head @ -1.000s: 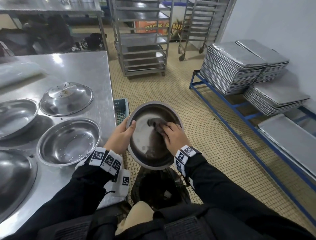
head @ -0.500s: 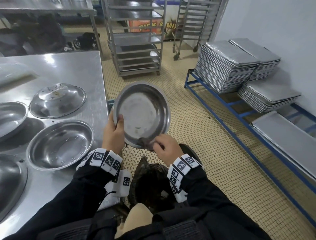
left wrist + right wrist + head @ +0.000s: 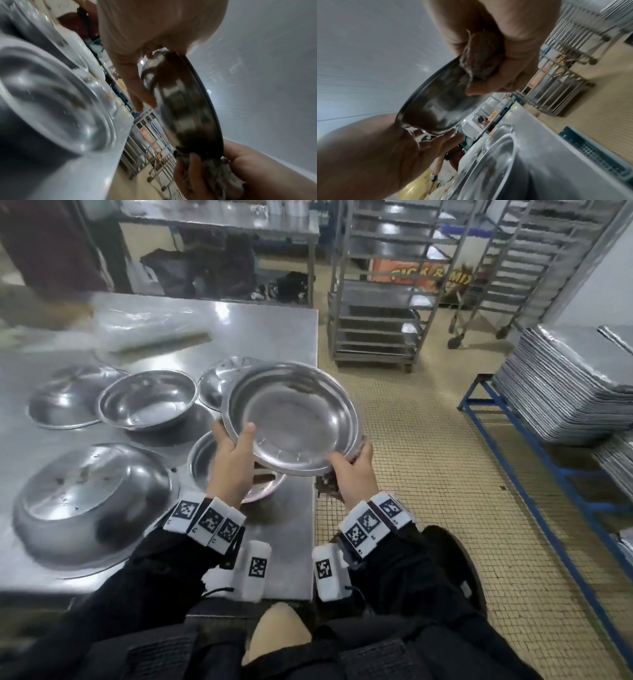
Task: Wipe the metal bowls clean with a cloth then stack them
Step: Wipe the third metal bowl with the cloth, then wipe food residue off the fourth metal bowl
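Observation:
A round metal bowl [image 3: 294, 419] is held in the air above the table's right edge, its inside facing me. My left hand [image 3: 234, 453] grips its left rim, thumb inside and fingers under the bowl [image 3: 185, 108]. My right hand [image 3: 352, 470] holds the lower right rim together with a grey cloth [image 3: 327, 482], which is bunched in the palm under the bowl [image 3: 436, 105]; the cloth [image 3: 481, 59] fills that fist. Another upright bowl [image 3: 205, 460] sits on the table right below the held one, mostly hidden.
On the steel table [image 3: 274, 337] lie an upright bowl [image 3: 147, 398] and three upside-down bowls [image 3: 89, 501], [image 3: 68, 395], [image 3: 222, 374]. Wheeled tray racks [image 3: 380, 302] stand behind. Stacked metal trays [image 3: 565, 385] rest on a blue rack [image 3: 534, 446] at the right. A dark bin [image 3: 459, 559] is by my legs.
The bowl has swung left and up, from above the floor to over the table's edge. My right hand with the cloth moved from the bowl's inside to its lower right rim.

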Action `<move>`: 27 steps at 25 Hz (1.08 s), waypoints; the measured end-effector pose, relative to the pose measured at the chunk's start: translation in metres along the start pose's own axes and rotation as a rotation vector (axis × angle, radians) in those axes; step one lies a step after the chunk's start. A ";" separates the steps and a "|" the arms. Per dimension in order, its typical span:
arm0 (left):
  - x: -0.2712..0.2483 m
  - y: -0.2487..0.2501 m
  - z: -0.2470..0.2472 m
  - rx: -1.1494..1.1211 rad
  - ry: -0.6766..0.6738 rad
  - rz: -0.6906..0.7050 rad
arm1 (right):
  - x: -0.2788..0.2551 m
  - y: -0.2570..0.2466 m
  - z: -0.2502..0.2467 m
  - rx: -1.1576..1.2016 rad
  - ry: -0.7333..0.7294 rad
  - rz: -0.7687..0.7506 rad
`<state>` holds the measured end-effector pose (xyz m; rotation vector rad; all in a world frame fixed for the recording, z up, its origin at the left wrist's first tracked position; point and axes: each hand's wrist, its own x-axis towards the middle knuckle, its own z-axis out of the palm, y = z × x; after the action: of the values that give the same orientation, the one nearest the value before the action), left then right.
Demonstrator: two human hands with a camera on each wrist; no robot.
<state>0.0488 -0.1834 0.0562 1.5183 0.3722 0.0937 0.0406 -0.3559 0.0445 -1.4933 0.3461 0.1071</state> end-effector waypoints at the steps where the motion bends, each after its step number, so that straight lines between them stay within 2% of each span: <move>1: 0.005 0.005 -0.020 0.028 0.040 0.052 | 0.004 -0.002 0.019 -0.019 -0.023 -0.006; 5: 0.037 0.024 -0.122 0.069 0.201 0.143 | 0.025 -0.020 0.102 -0.111 -0.188 0.032; 8: 0.060 0.034 -0.203 0.127 0.200 0.132 | 0.035 -0.029 0.170 -0.209 -0.343 0.054; 13: 0.097 0.034 -0.351 0.268 0.194 0.087 | 0.044 -0.029 0.313 -0.552 -0.425 -0.099; 17: 0.110 0.026 -0.436 0.369 0.186 0.004 | 0.054 -0.024 0.411 -0.791 -0.483 -0.275; 20: 0.114 0.011 -0.486 0.370 0.225 -0.089 | 0.063 -0.015 0.472 -1.031 -0.592 -0.257; 23: 0.115 -0.007 -0.515 0.320 0.225 -0.180 | 0.071 0.000 0.513 -1.276 -0.665 -0.268; 27: 0.123 -0.036 -0.535 0.304 0.234 -0.295 | 0.080 0.018 0.544 -1.339 -0.641 -0.338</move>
<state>0.0000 0.3611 -0.0057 1.7390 0.8237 -0.0206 0.1984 0.1706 0.0248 -2.6666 -0.6506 0.6158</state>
